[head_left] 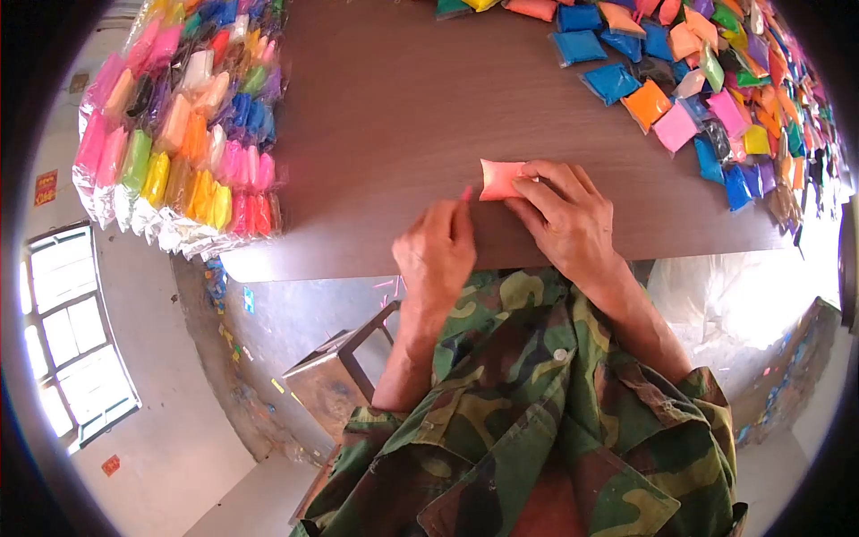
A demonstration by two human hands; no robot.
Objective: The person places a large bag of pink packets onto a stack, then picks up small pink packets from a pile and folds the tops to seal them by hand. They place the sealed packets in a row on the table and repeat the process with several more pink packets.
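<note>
Gripping noted at frame centre: the coral packet point(497, 180) is being held by the right hand point(574, 220), a pink scrap point(466, 192) apparently being pinched by the left hand point(436, 248); splitting is possibly being risked through overtight squeezing.

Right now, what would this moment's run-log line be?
left hand: pinches pink scrap; right hand: holds pink packet; table: stacked packets left, loose packets right
</note>
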